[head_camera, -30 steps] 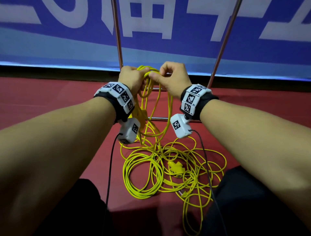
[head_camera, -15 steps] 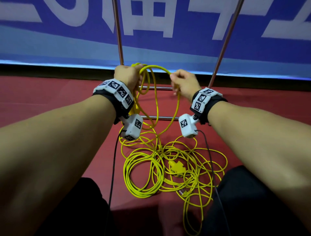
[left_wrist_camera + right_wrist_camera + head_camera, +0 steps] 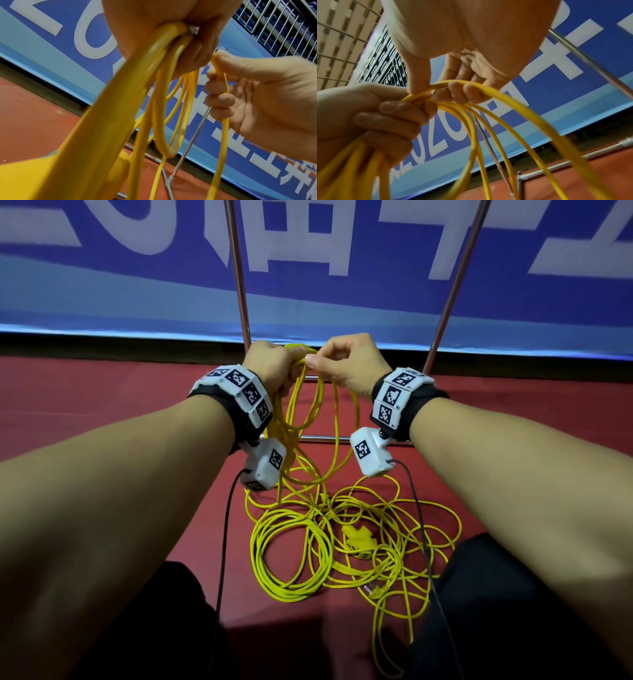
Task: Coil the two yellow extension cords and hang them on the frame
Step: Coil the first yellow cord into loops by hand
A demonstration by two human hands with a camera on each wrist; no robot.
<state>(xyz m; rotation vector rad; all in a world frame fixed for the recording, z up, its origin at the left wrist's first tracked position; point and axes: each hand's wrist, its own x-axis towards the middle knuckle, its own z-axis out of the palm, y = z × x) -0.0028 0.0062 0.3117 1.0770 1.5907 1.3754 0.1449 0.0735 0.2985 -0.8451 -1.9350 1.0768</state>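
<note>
The left hand [image 3: 270,364] is closed in a fist around a bundle of yellow cord loops [image 3: 308,419], which hang down from its grip; the left wrist view shows several strands [image 3: 164,94] passing through the curled fingers [image 3: 193,56]. The right hand [image 3: 349,361] sits just beside it, knuckles nearly touching, with thumb and fingers curled and pinching a single strand of the same yellow extension cord [image 3: 496,94] at the top of a loop. In the right wrist view that strand arcs over the right fingertips [image 3: 453,93] and runs into the left fist [image 3: 385,119].

Below the hands the held loops drop toward the red floor [image 3: 102,412], where the rest of the yellow cord lies: a roughly round coil [image 3: 291,556] to the left and looser, tangled loops [image 3: 404,539] to the right. A yellow socket block [image 3: 358,537] rests among the loose loops, and a pronged plug [image 3: 375,590] lies nearer the person. Whether the pile is one cord or two cannot be told.

Behind the hands stand two slanting metal poles of the frame [image 3: 239,278], joined low down by horizontal bars [image 3: 325,438]. A blue banner with white lettering [image 3: 376,251] fills the background. Each wrist wears a black strap with white marker blocks [image 3: 239,395], and thin black cables [image 3: 222,542] trail from the wrist cameras.
</note>
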